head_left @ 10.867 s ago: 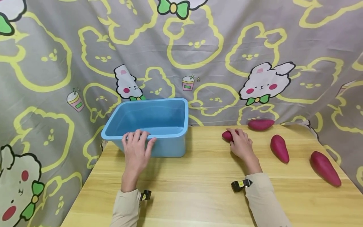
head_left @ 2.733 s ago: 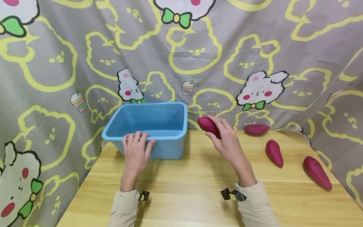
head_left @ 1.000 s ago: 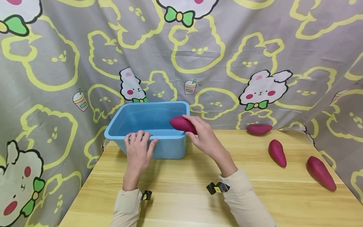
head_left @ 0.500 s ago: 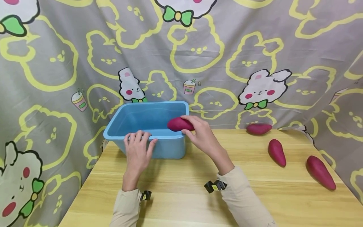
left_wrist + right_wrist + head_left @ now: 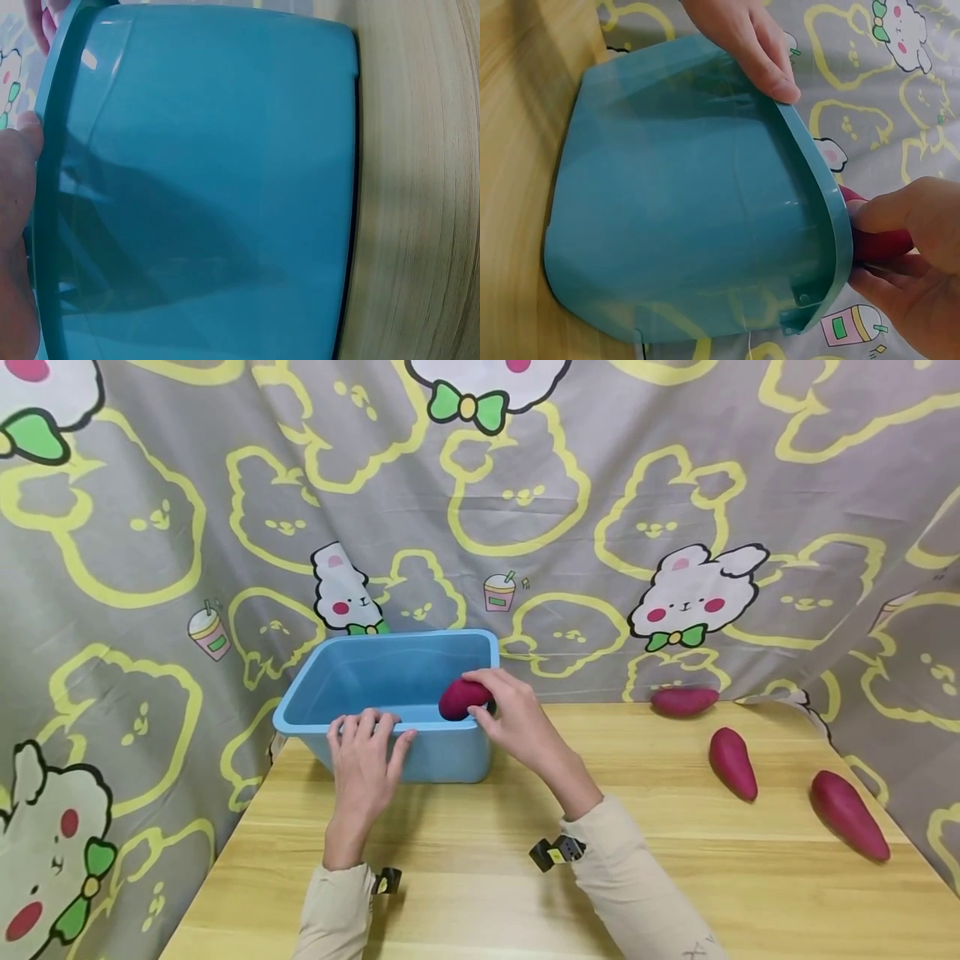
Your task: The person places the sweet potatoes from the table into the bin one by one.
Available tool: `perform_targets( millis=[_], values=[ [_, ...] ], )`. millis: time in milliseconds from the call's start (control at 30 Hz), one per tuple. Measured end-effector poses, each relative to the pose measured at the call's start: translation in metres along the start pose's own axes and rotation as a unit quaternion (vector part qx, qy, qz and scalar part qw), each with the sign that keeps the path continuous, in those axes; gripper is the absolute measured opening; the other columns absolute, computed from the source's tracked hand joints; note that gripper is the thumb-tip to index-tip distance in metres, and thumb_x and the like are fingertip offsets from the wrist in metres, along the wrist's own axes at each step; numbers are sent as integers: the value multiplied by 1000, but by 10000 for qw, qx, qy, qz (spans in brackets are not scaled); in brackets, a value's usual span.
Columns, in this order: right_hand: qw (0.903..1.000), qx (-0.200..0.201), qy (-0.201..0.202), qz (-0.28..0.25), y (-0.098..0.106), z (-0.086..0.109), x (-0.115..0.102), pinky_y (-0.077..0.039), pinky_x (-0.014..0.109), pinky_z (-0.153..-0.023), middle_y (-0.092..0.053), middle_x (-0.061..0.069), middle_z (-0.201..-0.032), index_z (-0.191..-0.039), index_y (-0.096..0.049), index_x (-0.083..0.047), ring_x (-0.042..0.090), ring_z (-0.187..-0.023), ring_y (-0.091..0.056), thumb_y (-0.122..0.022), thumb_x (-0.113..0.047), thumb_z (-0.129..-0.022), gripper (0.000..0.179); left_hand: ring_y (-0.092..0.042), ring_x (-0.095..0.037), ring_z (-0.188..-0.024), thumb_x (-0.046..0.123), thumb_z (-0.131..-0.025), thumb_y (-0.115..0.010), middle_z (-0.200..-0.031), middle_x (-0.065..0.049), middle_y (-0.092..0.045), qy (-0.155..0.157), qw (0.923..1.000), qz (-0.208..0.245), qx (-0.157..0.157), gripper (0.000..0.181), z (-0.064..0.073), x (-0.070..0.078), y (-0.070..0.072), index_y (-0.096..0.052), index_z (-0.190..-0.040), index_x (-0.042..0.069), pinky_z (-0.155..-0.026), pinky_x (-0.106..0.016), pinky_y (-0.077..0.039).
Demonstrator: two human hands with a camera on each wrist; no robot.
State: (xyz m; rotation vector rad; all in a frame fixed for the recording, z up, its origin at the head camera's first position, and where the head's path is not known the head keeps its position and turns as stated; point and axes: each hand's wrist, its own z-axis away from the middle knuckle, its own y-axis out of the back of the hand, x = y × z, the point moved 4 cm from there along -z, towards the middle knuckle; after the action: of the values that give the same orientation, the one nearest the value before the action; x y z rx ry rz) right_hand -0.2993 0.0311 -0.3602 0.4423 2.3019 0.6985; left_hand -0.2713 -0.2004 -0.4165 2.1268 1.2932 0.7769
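A blue plastic bin (image 5: 446, 756) stands on the wooden table at the left, its opening facing up. My left hand (image 5: 365, 768) grips its near rim, fingers hooked over the edge and thumb outside; in the left wrist view that hand (image 5: 15, 180) shows at the rim. At the bin's near right corner, my right hand (image 5: 525, 722) holds a purple sweet potato (image 5: 456, 700) between thumb and fingers, the tuber hanging inside the opening. The right wrist view shows the sweet potato (image 5: 881, 244) partly hidden by the rim and fingers.
Three more sweet potatoes lie on the right of the table: one by the curtain (image 5: 684, 701), another (image 5: 732, 764) nearer, a third (image 5: 849, 816) toward the right edge. A grey patterned curtain (image 5: 555, 560) hangs behind and at both sides.
My right hand has lifted the sweet potato off the table, carried it left to the bin, then tilted and lowered it into the opening. My left hand has stayed on the rim.
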Motion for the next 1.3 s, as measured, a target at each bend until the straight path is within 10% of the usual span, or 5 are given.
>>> perform_targets(
  millis=[733, 1300],
  values=[
    [9997, -139, -120, 138, -6, -6, -3, -50, 41, -104, -63, 11, -136, -137, -62, -5, 26, -127, -59, -67, -6, -98, 39, -50, -37, -109, 45, -104, -57, -111, -13, -61, -9, 10000, -46, -25, 40, -1, 0, 0, -69, -113, 9, -112, -62, -20],
    [9980, 469, 411, 102, 30, 7, 20, -53, 38, -98, -66, 10, -127, -127, -67, -2, 23, -117, -64, -58, 9, -96, 34, -49, -36, -107, 46, -104, -56, -108, -12, -60, 4, 10000, -32, -30, 39, 1, 0, 0, -68, -109, 10, -111, -61, -21]
  ],
)
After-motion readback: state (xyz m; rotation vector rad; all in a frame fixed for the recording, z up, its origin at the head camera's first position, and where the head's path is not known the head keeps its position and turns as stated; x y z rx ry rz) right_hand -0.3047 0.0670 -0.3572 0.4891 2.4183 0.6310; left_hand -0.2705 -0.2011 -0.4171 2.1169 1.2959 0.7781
